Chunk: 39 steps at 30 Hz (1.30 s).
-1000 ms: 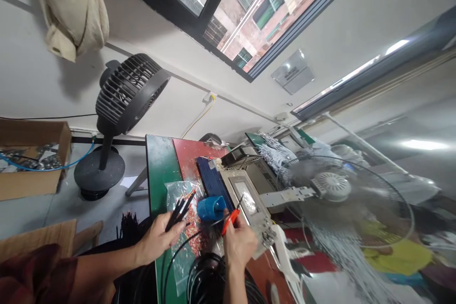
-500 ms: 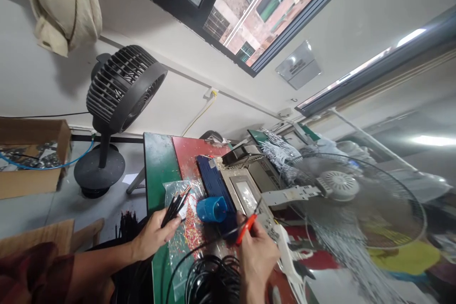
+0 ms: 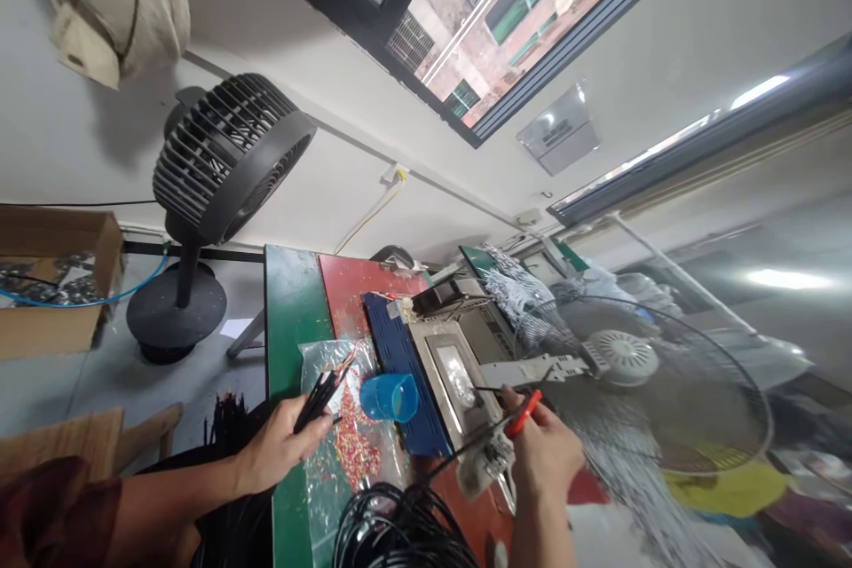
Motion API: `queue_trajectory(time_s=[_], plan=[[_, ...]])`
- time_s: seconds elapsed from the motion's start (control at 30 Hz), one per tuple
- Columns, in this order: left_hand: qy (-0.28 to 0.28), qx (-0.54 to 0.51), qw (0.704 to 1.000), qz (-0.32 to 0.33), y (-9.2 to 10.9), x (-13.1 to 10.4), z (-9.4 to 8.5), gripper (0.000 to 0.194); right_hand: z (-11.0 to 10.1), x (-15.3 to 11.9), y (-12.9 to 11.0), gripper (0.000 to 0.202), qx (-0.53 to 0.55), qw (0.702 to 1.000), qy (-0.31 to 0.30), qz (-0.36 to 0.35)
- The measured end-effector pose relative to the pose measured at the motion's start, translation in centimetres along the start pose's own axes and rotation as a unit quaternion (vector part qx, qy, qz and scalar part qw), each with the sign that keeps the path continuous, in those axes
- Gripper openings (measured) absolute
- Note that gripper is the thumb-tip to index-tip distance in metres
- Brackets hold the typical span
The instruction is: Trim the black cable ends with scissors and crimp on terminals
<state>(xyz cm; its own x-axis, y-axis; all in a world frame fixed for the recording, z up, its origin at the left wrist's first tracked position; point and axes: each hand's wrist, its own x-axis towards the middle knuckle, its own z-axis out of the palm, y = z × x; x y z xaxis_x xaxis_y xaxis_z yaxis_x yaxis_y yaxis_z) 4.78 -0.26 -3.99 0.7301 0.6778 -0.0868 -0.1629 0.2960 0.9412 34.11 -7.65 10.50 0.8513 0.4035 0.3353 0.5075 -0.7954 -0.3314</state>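
Away from the blue cup [image 3: 390,398] and out to the right of center swung my right hand [image 3: 549,453], which one second earlier had been just beside that cup at the center of the frame. Its fingers were closed around a red-handled tool [image 3: 524,414], with no visible gap in the grip; whether the tool's own blades stood apart, I could not tell. One black cable strand [image 3: 456,458], which had looped across the plastic bag [image 3: 319,510] at lower center, now ran from beside the tool down to the coil of black cable [image 3: 399,532] at the bottom edge. I could not tell whether my fingers also pinched the strand.

My left hand [image 3: 283,444], left of center in the lower half, barely shifted. Thumb and fingers were wrapped closely around a bundle of black cables [image 3: 316,401], its thin reddish wire ends pointing up and right above the bag.

Red and yellow bits [image 3: 356,448] lay scattered over the bag, as before. With my right hand gone from its side, the cup showed whole, next to the dark blue panel [image 3: 406,373] near the center. My right hand was now nearest the lower end of the beige machine [image 3: 436,373], close to the large mesh fan [image 3: 622,355] on the right.
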Motion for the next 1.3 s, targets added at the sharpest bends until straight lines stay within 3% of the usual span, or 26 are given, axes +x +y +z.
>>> queue_trajectory(time_s=[0.1, 0.6, 1.3], plan=[[-0.002, 0.002, 1.000, 0.000, 0.3, 0.0, 0.0, 0.033, 0.1, 0.0, -1.0, 0.058, 0.002, 0.999, -0.019, 0.034], [0.001, 0.000, 1.000, -0.003, 0.2, 0.0, 0.0, 0.032, 0.6, 0.0, -1.3, 0.072, -0.045, 0.997, -0.052, 0.035], [-0.004, -0.006, 1.000, -0.003, 0.3, 0.2, 0.0, 0.033, 0.4, 0.0, -1.7, 0.055, -0.061, 0.997, -0.049, 0.015]])
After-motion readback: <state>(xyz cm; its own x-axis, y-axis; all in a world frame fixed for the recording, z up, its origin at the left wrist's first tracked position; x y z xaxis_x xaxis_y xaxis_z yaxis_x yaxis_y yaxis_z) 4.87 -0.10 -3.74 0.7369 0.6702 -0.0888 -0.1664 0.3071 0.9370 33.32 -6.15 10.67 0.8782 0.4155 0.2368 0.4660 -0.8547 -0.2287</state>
